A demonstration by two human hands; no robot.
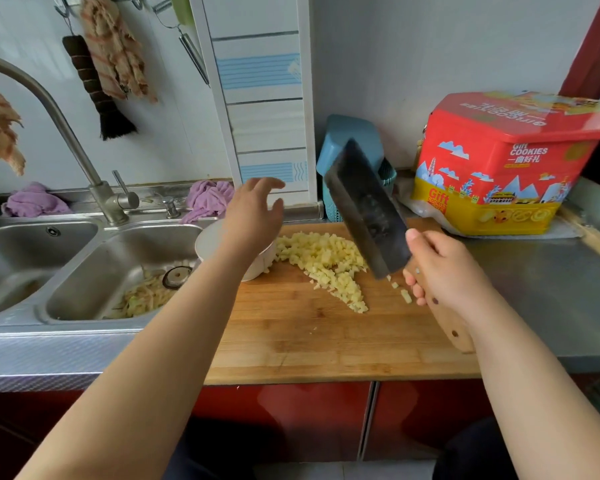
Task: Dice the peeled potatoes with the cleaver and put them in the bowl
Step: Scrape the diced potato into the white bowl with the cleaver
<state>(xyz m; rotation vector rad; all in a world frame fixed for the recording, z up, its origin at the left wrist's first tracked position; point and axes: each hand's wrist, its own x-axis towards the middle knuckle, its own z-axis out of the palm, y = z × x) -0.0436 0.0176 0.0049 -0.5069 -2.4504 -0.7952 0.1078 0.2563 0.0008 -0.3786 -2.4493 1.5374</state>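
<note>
One wooden cutting board [326,341] across the steel counter [534,289], beside a double sink [94,271] holding peelings. Behind, a red cookie tin [499,168]. Heaped mid-board, diced potatoes [326,265], touching the white bowl [253,268] at the board's left edge. Above that bowl, left hand [253,216], fingers spread and relaxed, holding nothing. Lifted and tilted over the dice, dark cleaver [368,209], its wooden handle gripped in the curled right hand [444,268]. Few stray cubes by the blade's heel.
</note>
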